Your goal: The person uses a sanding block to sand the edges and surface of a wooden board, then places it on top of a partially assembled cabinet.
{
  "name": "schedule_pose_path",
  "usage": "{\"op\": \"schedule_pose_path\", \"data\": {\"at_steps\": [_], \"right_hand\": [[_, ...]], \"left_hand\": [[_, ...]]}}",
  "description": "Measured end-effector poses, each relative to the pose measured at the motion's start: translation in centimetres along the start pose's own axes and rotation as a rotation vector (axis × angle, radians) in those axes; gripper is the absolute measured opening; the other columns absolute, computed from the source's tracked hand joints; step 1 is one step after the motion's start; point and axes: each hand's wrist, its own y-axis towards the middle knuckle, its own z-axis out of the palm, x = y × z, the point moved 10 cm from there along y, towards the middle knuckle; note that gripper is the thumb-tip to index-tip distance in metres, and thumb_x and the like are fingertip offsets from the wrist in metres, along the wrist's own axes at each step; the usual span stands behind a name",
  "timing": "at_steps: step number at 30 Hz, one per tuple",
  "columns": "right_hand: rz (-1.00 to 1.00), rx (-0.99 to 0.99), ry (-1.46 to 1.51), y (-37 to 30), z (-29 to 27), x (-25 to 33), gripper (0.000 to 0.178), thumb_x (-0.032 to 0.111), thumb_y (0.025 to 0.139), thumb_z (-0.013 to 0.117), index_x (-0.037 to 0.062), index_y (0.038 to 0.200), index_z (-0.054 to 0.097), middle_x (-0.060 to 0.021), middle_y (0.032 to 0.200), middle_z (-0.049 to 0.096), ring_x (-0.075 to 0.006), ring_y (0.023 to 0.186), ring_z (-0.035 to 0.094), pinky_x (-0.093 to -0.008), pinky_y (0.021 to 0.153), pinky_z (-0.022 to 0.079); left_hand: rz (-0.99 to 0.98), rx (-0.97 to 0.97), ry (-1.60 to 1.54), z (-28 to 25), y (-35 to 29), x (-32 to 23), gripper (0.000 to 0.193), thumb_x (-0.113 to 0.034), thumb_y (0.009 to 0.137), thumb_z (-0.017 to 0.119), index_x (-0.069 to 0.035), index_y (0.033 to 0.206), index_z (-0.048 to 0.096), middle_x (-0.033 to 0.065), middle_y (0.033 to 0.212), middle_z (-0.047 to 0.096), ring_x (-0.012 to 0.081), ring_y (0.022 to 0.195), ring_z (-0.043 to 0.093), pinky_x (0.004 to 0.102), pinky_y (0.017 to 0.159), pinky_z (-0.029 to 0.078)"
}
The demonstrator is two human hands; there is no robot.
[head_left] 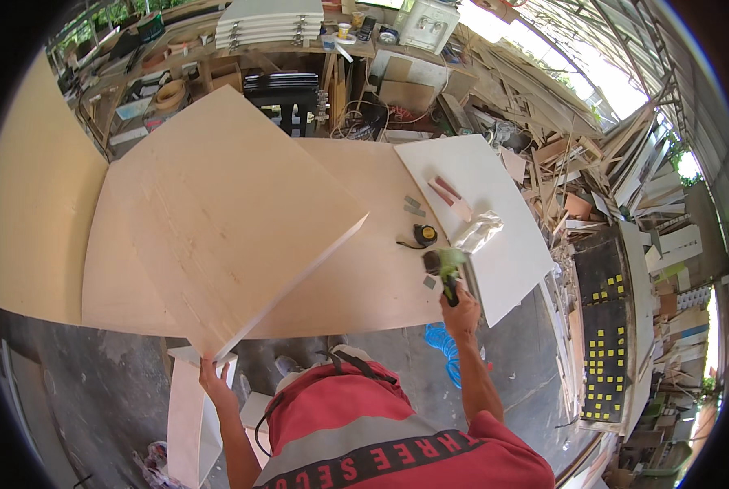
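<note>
Your left hand (216,381) has its fingers pinching the near corner of one big pale panel (242,196); panel lies askew over the left of the desk (364,297), that corner past the near edge. Your right hand (462,313): fingers wrapped around the grip of one green-and-black tool (446,269), motion-blurred, over the desk's right side.

Writing: large printed letters across the dark band of your red-and-grey shirt (332,407). Any marking on the tool is too blurred to read.

Counts: one black tape measure (425,235) with yellow centre, just beyond the tool. At least three small grey strips (429,282) on the desk. One white panel (507,269) at right, carrying one crumpled clear plastic bag (482,231). One blue coiled hose (443,352) on the floor, near side.
</note>
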Motion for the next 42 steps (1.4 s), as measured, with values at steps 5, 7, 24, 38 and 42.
{"op": "schedule_pose_path", "data": {"at_steps": [5,7,24,38,42], "right_hand": [[0.252,-0.080,-0.217,1.5,0.7,-11.3,0.037,0.027,0.083,0.076,0.0017,0.109,0.069,-0.0227,0.091,0.070,-0.0431,0.085,0.068,-0.0519,0.077,0.053],[0.290,-0.136,-0.230,2.3,0.9,-13.3,0.038,0.028,0.083,0.077,0.0022,0.109,0.068,-0.0218,0.093,0.071,-0.0430,0.088,0.068,-0.0518,0.078,0.053],[-0.281,0.351,0.699,19.6,13.1,14.2,0.040,0.038,0.097,0.061,0.0014,0.106,0.072,-0.0127,0.092,0.071,-0.0249,0.088,0.068,-0.0380,0.076,0.051],[-0.204,0.988,0.968,17.9,28.6,25.4,0.072,0.055,0.101,0.052,0.0067,0.154,0.042,-0.0150,0.162,0.033,-0.0283,0.146,0.036,-0.0396,0.118,0.031],[-0.258,1.000,1.340,8.1,25.6,27.7,0.075,0.051,0.102,0.052,0.0074,0.159,0.027,-0.0134,0.168,0.017,-0.0280,0.152,0.023,-0.0394,0.123,0.020]], "left_hand": [[-0.177,-0.020,-0.213,1.5,-0.9,1.3,0.084,-0.060,0.092,0.062,0.000,0.146,0.042,0.0135,0.138,0.051,0.0310,0.123,0.054,0.0436,0.106,0.042],[-0.155,-0.069,-0.221,1.3,-0.4,1.5,0.087,-0.062,0.090,0.063,0.001,0.147,0.041,0.0140,0.139,0.051,0.0310,0.122,0.054,0.0437,0.106,0.042],[0.084,-0.230,0.349,-0.3,9.5,-9.0,0.061,-0.041,0.085,0.072,0.013,0.112,0.069,0.0205,0.108,0.072,0.0273,0.098,0.067,0.0385,0.087,0.051],[0.137,-0.139,0.359,3.8,18.4,-10.2,0.079,-0.046,0.079,0.080,0.008,0.133,0.060,0.0181,0.132,0.064,0.0309,0.122,0.060,0.0413,0.105,0.046],[0.397,-0.090,0.536,-4.3,20.4,-14.3,0.057,-0.034,0.087,0.078,0.004,0.127,0.066,0.0125,0.122,0.069,0.0223,0.112,0.063,0.0360,0.097,0.049]]}}
